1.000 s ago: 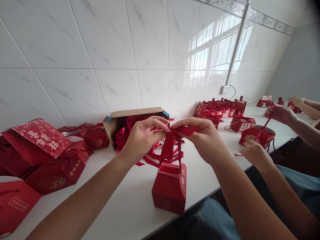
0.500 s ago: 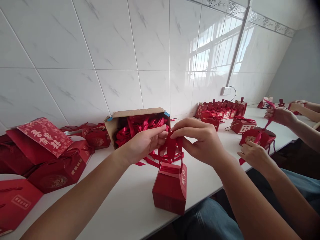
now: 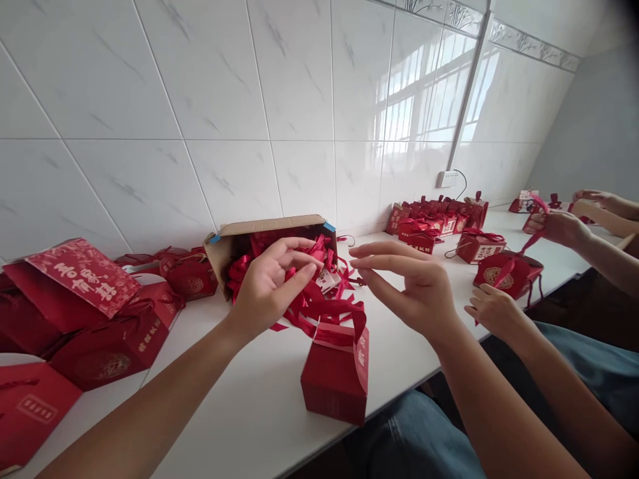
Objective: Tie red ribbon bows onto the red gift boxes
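Observation:
A small red gift box (image 3: pixel 334 379) stands near the table's front edge, its red ribbon handle (image 3: pixel 358 319) looped over the top. Both of my hands are raised above and behind it, apart from each other and off the ribbon. My left hand (image 3: pixel 274 286) has its fingers bent and parted, in front of a cardboard box (image 3: pixel 269 225) lying with its open side toward me. Red ribbons (image 3: pixel 244 269) spill out of that box, with a small pale tag (image 3: pixel 328 281) among them. My right hand (image 3: pixel 412 283) has its fingers stretched out, thumb apart, holding nothing.
Several red gift boxes (image 3: pixel 110 349) are piled at the left. More boxes (image 3: pixel 479 247) stand along the wall to the right. A co-worker's hands (image 3: pixel 499 316) hold a pink-red ribbon on a red box (image 3: pixel 504 274) there. A wall socket (image 3: pixel 448 179) is above.
My hands have let go of the red ribbon above the gift box and moved apart. The ribbon loop has dropped lower over the box. The view has shifted slightly.

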### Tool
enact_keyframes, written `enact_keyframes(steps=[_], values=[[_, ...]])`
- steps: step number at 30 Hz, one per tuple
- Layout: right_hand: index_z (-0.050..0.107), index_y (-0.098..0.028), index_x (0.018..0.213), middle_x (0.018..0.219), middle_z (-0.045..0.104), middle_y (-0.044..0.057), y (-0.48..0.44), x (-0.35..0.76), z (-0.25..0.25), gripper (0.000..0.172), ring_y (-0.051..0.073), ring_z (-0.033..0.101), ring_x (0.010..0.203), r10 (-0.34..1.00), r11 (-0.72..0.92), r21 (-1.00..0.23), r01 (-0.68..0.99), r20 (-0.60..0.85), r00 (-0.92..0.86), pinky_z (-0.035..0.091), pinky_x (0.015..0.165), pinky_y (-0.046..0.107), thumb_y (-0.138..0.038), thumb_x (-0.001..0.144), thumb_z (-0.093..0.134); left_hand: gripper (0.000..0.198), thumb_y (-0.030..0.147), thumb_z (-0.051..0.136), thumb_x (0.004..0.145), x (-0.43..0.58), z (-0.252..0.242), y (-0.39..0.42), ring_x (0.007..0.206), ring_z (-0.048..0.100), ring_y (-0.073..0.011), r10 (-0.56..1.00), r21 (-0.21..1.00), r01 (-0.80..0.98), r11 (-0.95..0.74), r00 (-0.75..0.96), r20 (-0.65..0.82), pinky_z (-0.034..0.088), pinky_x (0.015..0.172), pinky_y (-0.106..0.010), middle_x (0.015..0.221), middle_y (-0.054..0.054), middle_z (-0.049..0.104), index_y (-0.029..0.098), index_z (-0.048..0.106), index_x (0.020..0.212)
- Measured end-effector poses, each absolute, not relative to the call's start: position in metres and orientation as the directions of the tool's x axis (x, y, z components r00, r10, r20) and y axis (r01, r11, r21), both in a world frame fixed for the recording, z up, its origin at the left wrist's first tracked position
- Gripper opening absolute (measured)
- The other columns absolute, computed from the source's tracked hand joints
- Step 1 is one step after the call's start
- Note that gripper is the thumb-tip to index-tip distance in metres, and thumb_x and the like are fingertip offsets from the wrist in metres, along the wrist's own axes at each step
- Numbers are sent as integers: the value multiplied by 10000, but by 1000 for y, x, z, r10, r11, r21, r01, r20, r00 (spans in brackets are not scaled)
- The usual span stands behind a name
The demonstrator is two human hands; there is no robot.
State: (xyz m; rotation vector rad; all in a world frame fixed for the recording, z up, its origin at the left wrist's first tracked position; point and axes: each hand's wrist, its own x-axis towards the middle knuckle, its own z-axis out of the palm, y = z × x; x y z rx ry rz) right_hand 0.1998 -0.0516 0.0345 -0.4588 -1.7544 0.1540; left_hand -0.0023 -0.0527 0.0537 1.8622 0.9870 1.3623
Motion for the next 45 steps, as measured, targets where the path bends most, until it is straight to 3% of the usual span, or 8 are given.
enact_keyframes(steps=[6, 13, 18, 22, 30, 38, 42, 45], values=[[668, -224, 907, 829, 659, 47, -63, 209, 20, 168, 171, 623, 759, 453, 867, -377, 325, 868, -201, 517, 678, 329, -140, 811, 559, 311, 253, 624, 800, -12, 48, -48, 944, 635, -213, 891, 913, 67, -402, 259, 374, 487, 770, -299, 978, -74, 698, 184, 560, 1096], [612, -210, 800, 1233, 492, 100, -79, 197, -13, 99, 318, 383, 1218, 326, 801, -68, 595, 883, -338, 387, 969, 491, -149, 729, 646, 304, 187, 596, 801, -13, 50, -48, 994, 620, -221, 910, 944, 6, -330, 266, 317, 447, 880, -344, 980, -83, 694, 159, 568, 1102], [559, -194, 812, 1245, 457, 148, -71, 181, -26, 152, 345, 357, 1244, 294, 713, 27, 700, 896, -334, 382, 968, 502, -274, 759, 677, 301, 175, 590, 801, -12, 51, -49, 980, 630, -218, 917, 956, -26, -293, 276, 289, 466, 844, -327, 982, -81, 696, 161, 566, 1101], [553, -209, 721, 1192, 531, 92, -69, 173, -21, 130, 302, 409, 1209, 225, 660, 79, 747, 928, -297, 389, 951, 456, -127, 783, 633, 300, 172, 596, 792, -11, 53, -49, 988, 628, -219, 918, 955, -32, -294, 268, 292, 461, 867, -329, 966, -85, 699, 148, 571, 1090], [593, -198, 754, 1060, 610, 76, -74, 199, -12, 95, 280, 510, 1081, 206, 696, -30, 718, 966, -159, 416, 895, 442, -152, 764, 675, 350, 240, 652, 776, -17, 48, -44, 969, 609, -195, 899, 903, 112, -414, 209, 386, 476, 840, -319, 968, -54, 671, 179, 520, 1095], [583, -191, 714, 959, 632, 84, -101, 266, -21, 136, 274, 560, 977, 247, 550, -39, 834, 962, -117, 423, 870, 444, -118, 718, 698, 437, 305, 697, 734, -42, 36, -42, 807, 587, -161, 852, 747, 415, -520, 187, 489, 480, 796, -305, 797, 12, 597, 210, 474, 1098], [564, -205, 678, 906, 629, 59, -117, 301, -48, 122, 228, 587, 884, 395, 477, -155, 865, 917, -54, 444, 835, 382, -202, 754, 659, 433, 373, 655, 760, -74, 20, -38, 735, 560, -162, 894, 712, 547, -442, 197, 403, 479, 705, -287, 734, 26, 556, 235, 456, 1119], [545, -211, 663, 898, 637, 44, -126, 325, -80, 173, 191, 616, 772, 622, 385, -335, 860, 783, 26, 481, 680, 299, -317, 775, 622, 414, 409, 620, 772, -103, 1, -35, 724, 566, -170, 933, 673, 646, -360, 249, 260, 473, 737, -308, 710, 29, 541, 236, 455, 1110]])
